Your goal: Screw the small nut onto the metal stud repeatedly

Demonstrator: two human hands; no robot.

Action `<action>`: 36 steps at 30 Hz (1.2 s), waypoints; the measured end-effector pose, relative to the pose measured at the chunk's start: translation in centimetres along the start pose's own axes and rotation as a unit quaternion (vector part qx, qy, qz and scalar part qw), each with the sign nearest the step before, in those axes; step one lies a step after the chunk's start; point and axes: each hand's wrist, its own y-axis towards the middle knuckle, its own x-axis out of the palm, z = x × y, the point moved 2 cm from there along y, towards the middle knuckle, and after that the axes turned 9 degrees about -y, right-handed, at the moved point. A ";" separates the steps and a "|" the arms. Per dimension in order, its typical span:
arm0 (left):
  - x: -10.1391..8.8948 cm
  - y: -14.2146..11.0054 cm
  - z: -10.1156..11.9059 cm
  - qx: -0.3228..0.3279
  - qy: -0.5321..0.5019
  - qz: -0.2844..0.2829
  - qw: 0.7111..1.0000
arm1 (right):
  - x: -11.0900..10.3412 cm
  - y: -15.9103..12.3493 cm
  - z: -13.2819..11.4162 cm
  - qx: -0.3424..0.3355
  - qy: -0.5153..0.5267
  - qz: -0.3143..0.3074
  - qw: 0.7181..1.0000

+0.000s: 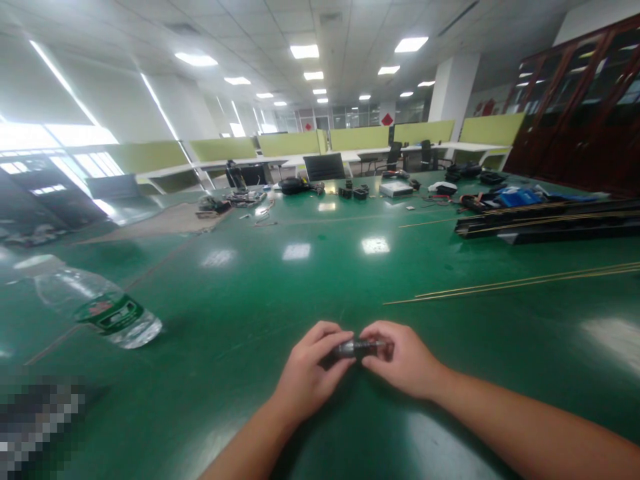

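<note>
Dark and metallic-looking, the small cylinder (357, 348) is pinched between the fingers of my left hand (313, 370) and my right hand (403, 360), well short of the far edge of the table (240, 293). Should either grip slacken, I judge it could drop and roll.

Left grip (307, 373): bare hand, slim fingers (333, 343), rounded thumb. Right grip (403, 360): bare hand, likewise slim-fingered. Left forearm (253, 443), right forearm (520, 420) bare to frame's edge, smooth-outlined, widening from wrists (286, 410); finer detail blurred.
</note>
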 end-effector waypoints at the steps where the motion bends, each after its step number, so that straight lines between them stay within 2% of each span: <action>1: 0.0 0.0 0.0 -0.002 0.000 0.001 1.000 | 0.0 0.0 0.0 0.000 -0.002 -0.001 1.000; 8: 0.1 -0.1 -0.2 -0.018 -0.012 -0.008 1.000 | -0.2 0.0 -0.5 0.002 0.012 0.007 1.000; 21: 0.6 0.0 -0.2 -0.044 -0.024 -0.033 0.998 | -0.4 0.2 -0.6 -0.022 -0.024 0.014 0.999; 36: 0.8 -0.1 0.4 -0.048 0.015 -0.040 0.998 | -0.5 0.4 -0.3 -0.011 -0.038 -0.004 0.999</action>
